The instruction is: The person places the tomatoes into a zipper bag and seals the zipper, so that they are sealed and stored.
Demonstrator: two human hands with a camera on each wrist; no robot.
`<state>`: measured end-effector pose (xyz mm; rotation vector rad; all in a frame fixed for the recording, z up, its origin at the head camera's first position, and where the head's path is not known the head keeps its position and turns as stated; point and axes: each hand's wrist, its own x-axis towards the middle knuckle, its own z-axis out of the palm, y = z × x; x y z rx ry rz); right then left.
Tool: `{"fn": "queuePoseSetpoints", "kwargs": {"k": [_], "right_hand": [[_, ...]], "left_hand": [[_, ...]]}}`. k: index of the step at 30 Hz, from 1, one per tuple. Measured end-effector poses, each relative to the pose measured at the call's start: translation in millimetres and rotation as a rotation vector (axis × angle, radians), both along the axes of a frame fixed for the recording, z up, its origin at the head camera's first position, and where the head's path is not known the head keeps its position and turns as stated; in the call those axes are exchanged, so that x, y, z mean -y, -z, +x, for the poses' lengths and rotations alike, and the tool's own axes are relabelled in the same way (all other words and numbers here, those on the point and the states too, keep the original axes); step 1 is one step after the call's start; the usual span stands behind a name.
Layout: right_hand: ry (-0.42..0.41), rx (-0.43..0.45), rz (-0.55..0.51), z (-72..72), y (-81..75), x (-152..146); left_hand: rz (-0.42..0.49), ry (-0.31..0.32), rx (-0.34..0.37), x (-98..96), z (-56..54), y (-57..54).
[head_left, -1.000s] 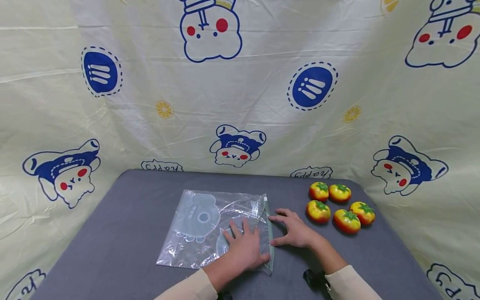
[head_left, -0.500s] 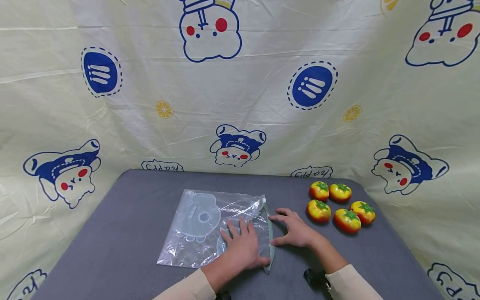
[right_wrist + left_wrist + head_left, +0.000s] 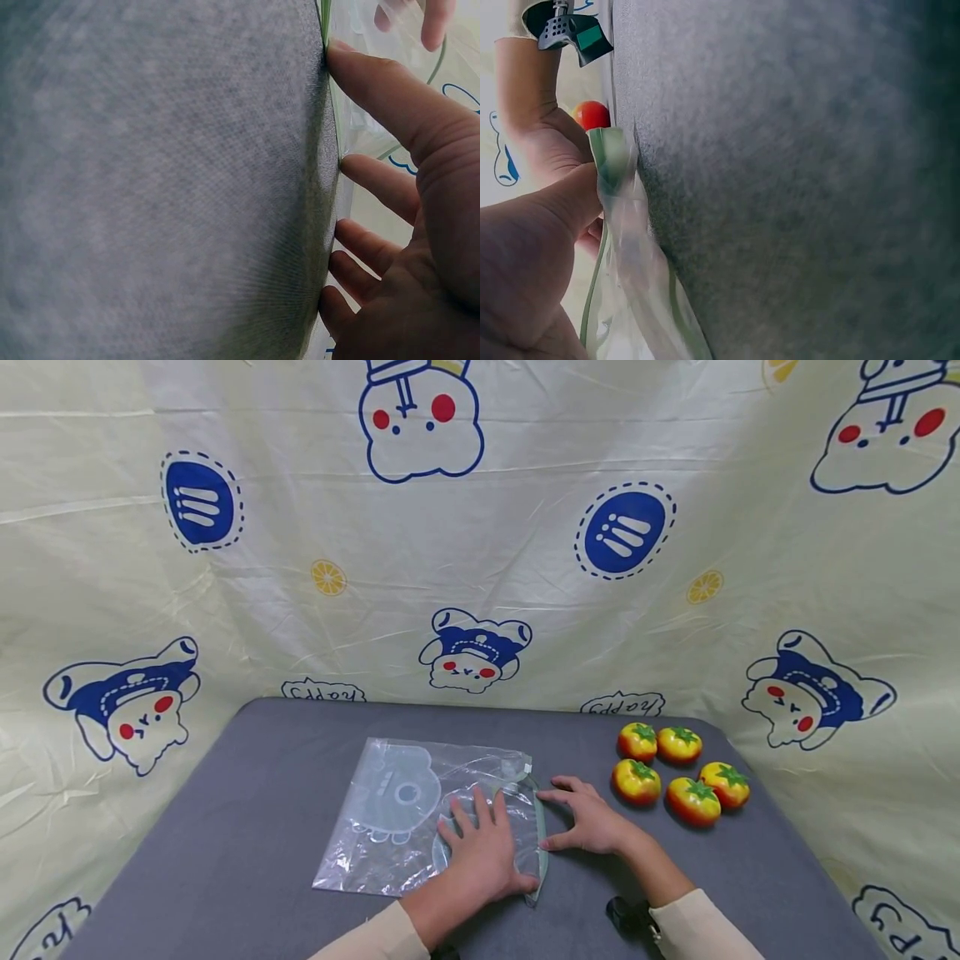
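Observation:
A clear plastic zip bag (image 3: 405,868) with a pale printed cartoon figure lies flat on the table, its green-edged mouth facing right. My left hand (image 3: 480,860) is spread over the bag near the mouth, fingers splayed, thumb reaching to the mouth edge. In the left wrist view that thumb touches the upper layer, and the two green strips (image 3: 611,161) stand apart. My right hand (image 3: 588,818) rests at the mouth from the right side, with thumb and index fingertips right at the lower strip. In the right wrist view its fingertips (image 3: 341,56) meet the table along that strip.
Several red-and-yellow tomato-like fruits (image 3: 693,802) with green tops sit at the right rear of the grey-covered table (image 3: 225,827). A patterned cream cloth (image 3: 525,652) hangs behind and at both sides.
My left hand has shifted slightly left, and the upper strip has moved with it, so the mouth gapes a little wider. My right hand stays in place.

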<state>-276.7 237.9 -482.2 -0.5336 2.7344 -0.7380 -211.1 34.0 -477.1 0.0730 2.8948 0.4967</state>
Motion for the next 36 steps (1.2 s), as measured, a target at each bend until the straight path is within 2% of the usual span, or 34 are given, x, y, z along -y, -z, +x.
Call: {"fn": "queuePoseSetpoints", "kwargs": {"k": [7,14,23,36], "right_hand": [[0.012,0.005,0.003,-0.1,1.0,0.8],[0.018,0.005,0.004,-0.4,1.7,1.1],[0.003,-0.016,-0.001,-0.4,0.6,1.6],[-0.017,-0.049,-0.007,1.5,-0.1,1.4]], "left_hand": [[0.038,-0.008,-0.017,0.9,1.6,1.9],[0.026,-0.012,-0.026,0.3,1.6,2.4],[-0.001,-0.007,-0.077,0.5,2.9,0.6],[-0.008,-0.018,-0.072,-0.1,0.8,3.1]]}}
